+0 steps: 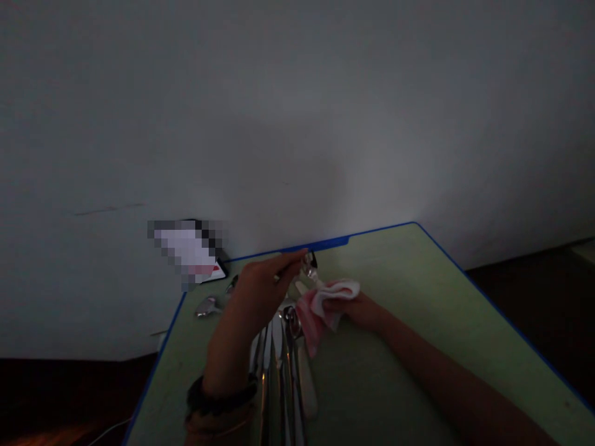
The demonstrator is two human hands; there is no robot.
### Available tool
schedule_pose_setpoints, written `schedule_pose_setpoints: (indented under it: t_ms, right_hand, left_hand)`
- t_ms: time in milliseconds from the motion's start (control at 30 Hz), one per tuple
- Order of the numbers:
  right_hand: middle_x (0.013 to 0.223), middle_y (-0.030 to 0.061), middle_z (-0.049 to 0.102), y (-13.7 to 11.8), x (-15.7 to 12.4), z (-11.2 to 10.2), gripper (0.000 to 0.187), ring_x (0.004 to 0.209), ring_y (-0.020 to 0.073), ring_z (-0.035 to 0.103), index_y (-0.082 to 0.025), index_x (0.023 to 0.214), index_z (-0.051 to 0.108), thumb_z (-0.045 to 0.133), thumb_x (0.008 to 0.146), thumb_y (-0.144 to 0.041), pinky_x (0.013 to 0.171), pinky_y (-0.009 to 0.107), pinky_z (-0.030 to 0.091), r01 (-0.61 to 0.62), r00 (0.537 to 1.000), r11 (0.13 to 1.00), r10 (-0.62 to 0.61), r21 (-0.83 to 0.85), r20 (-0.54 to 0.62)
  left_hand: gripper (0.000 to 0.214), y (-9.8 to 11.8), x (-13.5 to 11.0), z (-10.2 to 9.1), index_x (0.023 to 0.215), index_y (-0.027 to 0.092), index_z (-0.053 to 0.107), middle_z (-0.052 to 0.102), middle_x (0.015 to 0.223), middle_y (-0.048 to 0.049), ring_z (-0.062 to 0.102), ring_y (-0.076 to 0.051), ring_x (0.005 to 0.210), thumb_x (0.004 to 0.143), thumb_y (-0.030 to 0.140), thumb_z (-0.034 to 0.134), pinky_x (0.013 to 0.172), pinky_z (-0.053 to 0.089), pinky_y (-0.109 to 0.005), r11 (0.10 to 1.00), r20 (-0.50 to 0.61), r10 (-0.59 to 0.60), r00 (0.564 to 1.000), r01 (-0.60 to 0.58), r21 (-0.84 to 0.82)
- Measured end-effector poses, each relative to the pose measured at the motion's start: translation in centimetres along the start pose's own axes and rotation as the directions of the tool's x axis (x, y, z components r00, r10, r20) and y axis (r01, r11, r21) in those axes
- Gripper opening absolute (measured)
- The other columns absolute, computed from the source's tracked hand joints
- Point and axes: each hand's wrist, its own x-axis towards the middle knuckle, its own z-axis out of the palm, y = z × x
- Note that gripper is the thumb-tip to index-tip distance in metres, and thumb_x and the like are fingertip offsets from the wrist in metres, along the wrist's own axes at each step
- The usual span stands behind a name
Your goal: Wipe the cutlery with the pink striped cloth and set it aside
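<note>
My left hand (274, 275) has its fingers closed at the bowl end of a shiny metal spoon (309, 265), held above the table. Around the spoon's other end lies a folded pink and white cloth (320, 306), gripped in my right hand (360, 310). The cloth hides that part of the spoon. Beneath my hands, several knives (277, 341) and other long cutlery lie side by side, pointing toward me. One more spoon bowl (292, 321) shows among them, near the cloth's lower edge. My left forearm covers part of the row.
A light green table (400, 272) with a blue rim stands against a grey wall (297, 111). Left of my hand lies another spoon (207, 306). A tablet-like device (222, 271), mostly blurred out, leans at the back left corner. A pale cable (109, 429) runs below the left edge.
</note>
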Motion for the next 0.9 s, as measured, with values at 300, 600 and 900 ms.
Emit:
schedule_pose_setpoints:
  t_ms: [300, 600, 900]
  right_hand:
    - [0.080, 0.0002, 0.066, -0.8, -0.4, 0.3, 0.034, 0.073, 0.0137, 0.059, -0.019, 0.080, 0.066, 0.078, 0.055, -0.038, 0.077, 0.030, 0.046, 0.048, 0.997, 0.993, -0.041, -0.109, 0.069]
    - [0.081, 0.0003, 0.064, -0.5, 0.2, -0.1, 0.026, 0.079, 0.0134, 0.056, -0.017, 0.081, 0.066, 0.069, 0.068, -0.039, 0.079, 0.028, 0.044, 0.124, 0.986, 0.985, -0.110, -0.121, 0.122]
    - [0.082, 0.0010, 0.066, -0.7, -0.4, 0.9, 0.027, 0.076, 0.0150, 0.059, -0.020, 0.088, 0.066, 0.071, 0.066, -0.035, 0.077, 0.030, 0.046, 0.126, 0.985, 0.968, -0.097, -0.218, 0.141]
  left_hand:
    - [0.024, 1.4, 0.1, 1.2, 0.098, 0.025, 0.068, 0.073, 0.094, -0.0004, 0.067, -0.018, 0.086, 0.084, 0.032, 0.050, 0.081, 0.050, -0.029, 0.997, 0.053, 0.068, 0.996, -0.067, -0.027]
    - [0.037, 1.6, 0.3, 1.8, 0.120, 0.026, 0.053, 0.072, 0.093, -0.0008, 0.067, -0.016, 0.078, 0.083, 0.030, 0.053, 0.073, 0.052, -0.027, 0.998, 0.036, 0.028, 0.999, -0.026, -0.055]
    - [0.019, 1.0, 0.6, 1.7, 0.087, 0.023, 0.070, 0.071, 0.083, -0.0024, 0.063, -0.016, 0.072, 0.081, 0.033, 0.054, 0.072, 0.049, -0.028, 0.997, 0.048, 0.074, 0.996, -0.074, -0.010]
